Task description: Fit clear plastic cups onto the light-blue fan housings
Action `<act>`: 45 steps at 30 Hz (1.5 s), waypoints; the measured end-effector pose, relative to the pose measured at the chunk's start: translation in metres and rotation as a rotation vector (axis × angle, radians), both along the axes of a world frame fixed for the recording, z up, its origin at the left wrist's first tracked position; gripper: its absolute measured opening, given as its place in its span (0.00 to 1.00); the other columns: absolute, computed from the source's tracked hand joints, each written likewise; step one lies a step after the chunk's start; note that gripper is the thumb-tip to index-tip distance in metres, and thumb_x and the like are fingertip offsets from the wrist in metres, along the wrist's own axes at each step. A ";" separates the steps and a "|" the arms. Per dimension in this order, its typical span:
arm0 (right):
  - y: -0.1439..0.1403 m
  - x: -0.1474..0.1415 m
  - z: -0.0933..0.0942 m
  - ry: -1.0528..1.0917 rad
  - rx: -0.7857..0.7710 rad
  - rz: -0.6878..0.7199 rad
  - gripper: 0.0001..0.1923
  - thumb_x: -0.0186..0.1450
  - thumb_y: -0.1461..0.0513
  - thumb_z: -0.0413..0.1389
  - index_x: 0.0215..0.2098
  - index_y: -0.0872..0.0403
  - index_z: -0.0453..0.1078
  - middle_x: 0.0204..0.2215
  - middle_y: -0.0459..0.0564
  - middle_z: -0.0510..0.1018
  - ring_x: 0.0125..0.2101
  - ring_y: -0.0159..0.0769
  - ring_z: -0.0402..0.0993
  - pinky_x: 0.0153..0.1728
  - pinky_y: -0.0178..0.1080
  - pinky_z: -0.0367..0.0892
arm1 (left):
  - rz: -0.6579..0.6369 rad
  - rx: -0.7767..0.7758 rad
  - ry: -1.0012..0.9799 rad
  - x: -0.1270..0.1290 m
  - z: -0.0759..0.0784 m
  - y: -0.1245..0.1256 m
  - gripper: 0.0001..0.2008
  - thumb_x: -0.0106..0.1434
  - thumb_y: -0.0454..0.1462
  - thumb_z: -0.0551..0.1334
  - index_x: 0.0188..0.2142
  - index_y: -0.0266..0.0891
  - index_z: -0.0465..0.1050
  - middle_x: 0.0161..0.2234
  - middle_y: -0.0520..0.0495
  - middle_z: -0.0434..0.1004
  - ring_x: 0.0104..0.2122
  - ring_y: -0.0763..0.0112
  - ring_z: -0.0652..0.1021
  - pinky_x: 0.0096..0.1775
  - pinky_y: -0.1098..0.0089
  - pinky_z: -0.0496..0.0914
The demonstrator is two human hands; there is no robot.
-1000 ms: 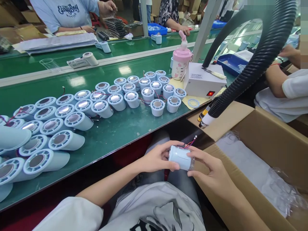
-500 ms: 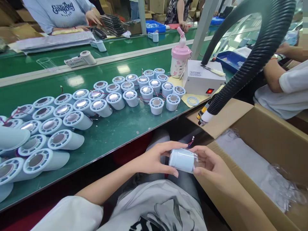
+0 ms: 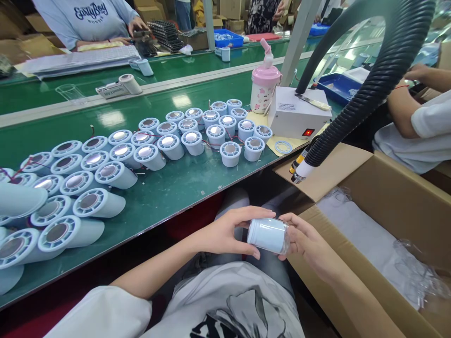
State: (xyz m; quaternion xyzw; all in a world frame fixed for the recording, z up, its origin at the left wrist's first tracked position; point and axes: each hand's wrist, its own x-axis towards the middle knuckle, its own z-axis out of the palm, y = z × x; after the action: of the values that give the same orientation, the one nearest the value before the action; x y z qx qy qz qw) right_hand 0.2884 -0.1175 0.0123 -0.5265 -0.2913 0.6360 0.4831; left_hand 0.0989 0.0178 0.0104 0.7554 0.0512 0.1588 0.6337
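Over my lap I hold one pale blue plastic cylinder [image 3: 267,234] lying sideways, with a clear cap on its right end. My left hand [image 3: 225,231] grips its left end, thumb underneath. My right hand [image 3: 306,241] cups the capped right end. On the green table [image 3: 176,188] stand several identical pale blue cylinders [image 3: 192,142] with round metal centres and thin red wires, in rows from the left edge to the middle.
An open cardboard box [image 3: 387,206] with clear plastic bags sits at my right. A black ribbed hose [image 3: 369,89] hangs over it. A white box with a red switch [image 3: 299,117] and a pink bottle [image 3: 263,87] stand behind. Other people work nearby.
The red wire that stuck up from the cylinder is now tucked out of sight. My right hand has slid onto the capped end, and the cylinder sits slightly lower.
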 end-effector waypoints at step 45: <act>-0.019 -0.002 -0.028 -0.326 0.203 0.100 0.25 0.60 0.48 0.61 0.54 0.43 0.72 0.48 0.50 0.79 0.46 0.50 0.76 0.47 0.47 0.72 | -0.007 -0.701 0.253 -0.006 -0.025 -0.028 0.44 0.48 0.39 0.74 0.63 0.48 0.59 0.48 0.44 0.74 0.41 0.68 0.77 0.44 0.65 0.72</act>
State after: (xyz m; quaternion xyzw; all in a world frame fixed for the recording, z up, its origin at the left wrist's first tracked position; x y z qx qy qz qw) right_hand 0.2859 -0.1362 -0.0160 -0.5561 -0.4542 0.5327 0.4480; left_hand 0.0928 -0.0101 -0.0147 0.5064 0.1778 0.0351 0.8431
